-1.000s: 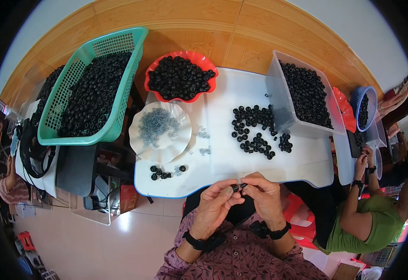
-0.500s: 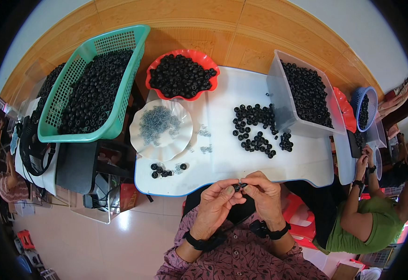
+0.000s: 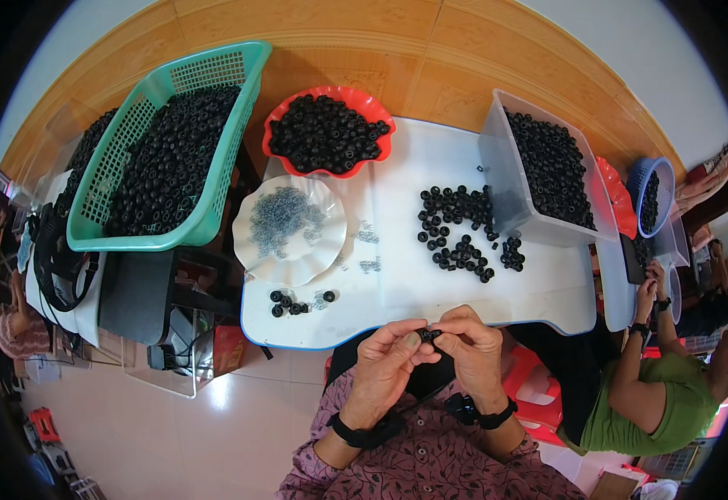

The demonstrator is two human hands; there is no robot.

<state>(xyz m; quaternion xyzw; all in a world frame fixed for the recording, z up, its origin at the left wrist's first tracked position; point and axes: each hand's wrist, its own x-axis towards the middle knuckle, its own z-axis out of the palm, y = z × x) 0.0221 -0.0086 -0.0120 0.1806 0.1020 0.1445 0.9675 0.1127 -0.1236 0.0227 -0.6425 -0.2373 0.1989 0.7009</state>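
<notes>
Small black parts (image 3: 425, 335) at the fingertips have drawn closer together since the earlier frame. From the head view, left hand (image 3: 385, 360) and right hand (image 3: 474, 353) each hold one in a narrow grip, at the near edge of the worktop (image 3: 410, 292); fingers hide whether the parts touch. Farther right lie loose black pieces (image 3: 464, 252) beside a filled clear bin (image 3: 504, 200); left stands a scalloped white plate (image 3: 330, 250) of tiny translucent pieces (image 3: 279, 218).

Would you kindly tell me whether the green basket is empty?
Not empty: black pieces fill much of the green basket.
</notes>
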